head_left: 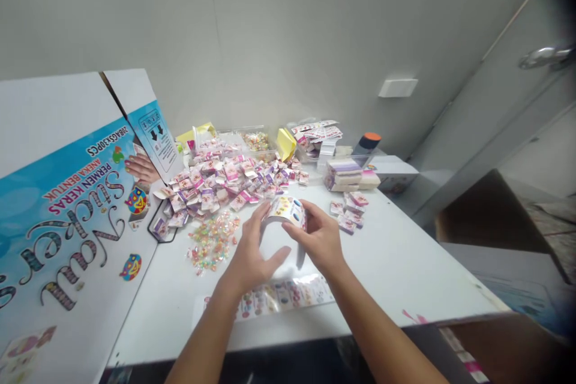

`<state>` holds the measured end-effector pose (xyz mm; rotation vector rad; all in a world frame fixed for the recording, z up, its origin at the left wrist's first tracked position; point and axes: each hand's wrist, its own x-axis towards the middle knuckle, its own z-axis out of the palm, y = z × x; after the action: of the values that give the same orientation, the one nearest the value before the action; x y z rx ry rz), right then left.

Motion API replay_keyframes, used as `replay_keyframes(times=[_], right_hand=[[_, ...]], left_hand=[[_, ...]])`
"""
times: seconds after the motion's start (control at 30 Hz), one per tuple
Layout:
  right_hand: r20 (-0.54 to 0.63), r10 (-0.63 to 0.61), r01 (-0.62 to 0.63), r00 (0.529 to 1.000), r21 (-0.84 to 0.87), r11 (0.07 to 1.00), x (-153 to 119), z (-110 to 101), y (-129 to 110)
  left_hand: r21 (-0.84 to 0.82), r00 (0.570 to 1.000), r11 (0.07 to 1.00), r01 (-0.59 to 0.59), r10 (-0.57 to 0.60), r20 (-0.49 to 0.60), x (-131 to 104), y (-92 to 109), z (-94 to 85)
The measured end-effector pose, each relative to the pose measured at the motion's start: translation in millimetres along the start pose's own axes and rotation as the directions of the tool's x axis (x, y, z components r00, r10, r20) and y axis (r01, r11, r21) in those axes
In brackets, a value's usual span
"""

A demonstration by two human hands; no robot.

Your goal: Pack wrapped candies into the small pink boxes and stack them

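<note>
White curved card (286,209) between both hands (285,246); candies (213,242) near the left; small boxes (225,183) heaped beyond.

A small white paper sheet (285,209), printed with yellow and blue shapes, bows upward in an arch. It sits between the left hand (253,252) and the right hand (320,237), over the smooth white tabletop (387,264).

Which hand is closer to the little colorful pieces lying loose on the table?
Left. The left hand is just right of the loose colorful pieces; the right hand is farther right, at the curved sheet's far side.
</note>
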<state>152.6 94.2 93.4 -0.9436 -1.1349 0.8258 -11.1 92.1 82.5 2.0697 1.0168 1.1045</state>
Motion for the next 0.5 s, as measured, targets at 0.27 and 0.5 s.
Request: replay_keyframes(times=[0.27,0.5], right_hand=[[0.032,0.062,-0.065,0.998,0.134,0.989,-21,7,-2],[0.042,0.04,-0.048,0.998,0.192,0.98,-25,10,-14]], left_hand=[[-0.125,0.998,0.992,-0.02,0.027,0.058,-10,25,7.5],[-0.111,0.999,0.993,0.037,-0.038,-0.011,-20,8,26.3]])
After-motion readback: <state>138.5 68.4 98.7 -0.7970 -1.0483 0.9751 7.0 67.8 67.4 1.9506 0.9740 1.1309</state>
